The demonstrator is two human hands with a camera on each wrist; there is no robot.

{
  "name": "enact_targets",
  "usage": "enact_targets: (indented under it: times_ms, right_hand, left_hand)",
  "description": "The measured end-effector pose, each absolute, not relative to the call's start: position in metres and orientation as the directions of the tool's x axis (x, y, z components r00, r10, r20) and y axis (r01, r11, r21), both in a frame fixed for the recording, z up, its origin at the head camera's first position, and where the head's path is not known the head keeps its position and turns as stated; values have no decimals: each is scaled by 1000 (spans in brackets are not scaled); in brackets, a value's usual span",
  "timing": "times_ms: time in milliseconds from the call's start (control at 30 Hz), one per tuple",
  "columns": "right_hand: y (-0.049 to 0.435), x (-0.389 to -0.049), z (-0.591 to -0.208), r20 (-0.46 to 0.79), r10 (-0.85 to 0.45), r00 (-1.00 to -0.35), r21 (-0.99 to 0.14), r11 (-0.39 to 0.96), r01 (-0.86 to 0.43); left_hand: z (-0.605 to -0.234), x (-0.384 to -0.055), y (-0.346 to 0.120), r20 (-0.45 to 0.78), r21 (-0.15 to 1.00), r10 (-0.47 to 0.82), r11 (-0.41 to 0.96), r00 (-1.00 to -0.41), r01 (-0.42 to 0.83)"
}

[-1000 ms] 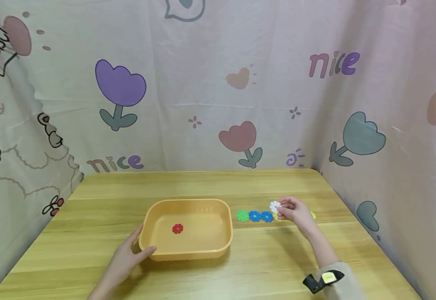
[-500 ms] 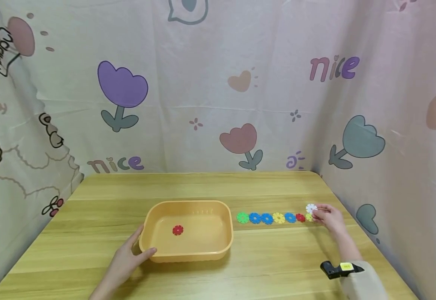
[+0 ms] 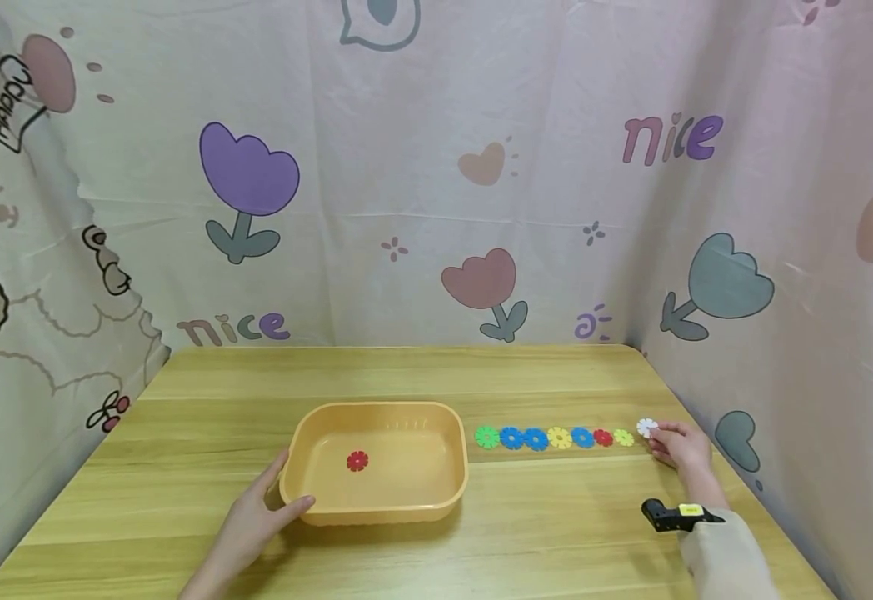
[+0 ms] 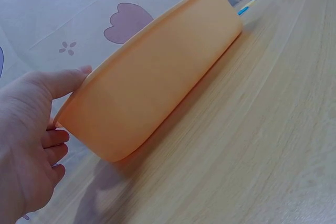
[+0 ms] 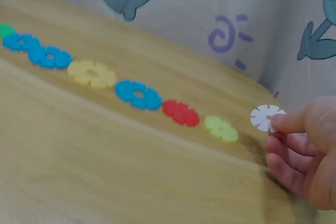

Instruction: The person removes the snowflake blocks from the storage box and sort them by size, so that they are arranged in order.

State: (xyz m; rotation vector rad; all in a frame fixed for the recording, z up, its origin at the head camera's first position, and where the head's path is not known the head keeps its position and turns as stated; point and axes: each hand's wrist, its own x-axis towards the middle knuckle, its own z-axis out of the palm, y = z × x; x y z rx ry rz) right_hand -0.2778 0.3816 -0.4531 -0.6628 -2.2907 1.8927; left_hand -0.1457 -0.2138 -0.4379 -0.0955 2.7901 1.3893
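My right hand (image 3: 684, 448) pinches a white snowflake disc (image 5: 264, 118) between thumb and fingers, just past the right end of a row of discs. In the right wrist view the white disc is held tilted above the table. Last in the row lies a yellow-green disc (image 5: 221, 128), with a red disc (image 5: 180, 113) and a blue disc (image 5: 138, 94) to its left. My left hand (image 3: 251, 518) grips the left end of a yellow plastic basin (image 3: 376, 510), thumb over the rim. Inside the basin lies one red disc (image 3: 357, 461).
Farther left in the row are a yellow disc (image 3: 560, 437), two blue discs and a green disc (image 3: 487, 437), beginning near the basin's right side. Everything stands on a wooden table (image 3: 406, 375). A printed curtain (image 3: 376, 167) hangs behind it and along both sides.
My right hand has carried the white disc rightward along the row, past the yellow-green disc, and lowered it somewhat. My left hand stays on the basin.
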Motion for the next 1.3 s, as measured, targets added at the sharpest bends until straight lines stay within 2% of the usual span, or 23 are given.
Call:
enact_targets:
  times_ms: [233,700,1000,1300]
  right_hand:
    - [382,-277,-460,-145,424,-894,-921,272,279]
    - [379,-276,-463,-90,427,-900,-860,421,287]
    - [381,-276,-465,-67,434,-899,-852,444,277]
    - [382,-275,-458,-107,392,-914,-869,410,278]
  left_hand:
    - [-438,-145,-214,-58,806,-48,587,-997,-75]
    - [-438,-144,-214,-70,803,-48,590,-996,-85]
    - [-437,-145,-214,-60,796,-46,601,-997,-76]
    - [-438,-145,-214,-62,804,-43,590,-997,-75]
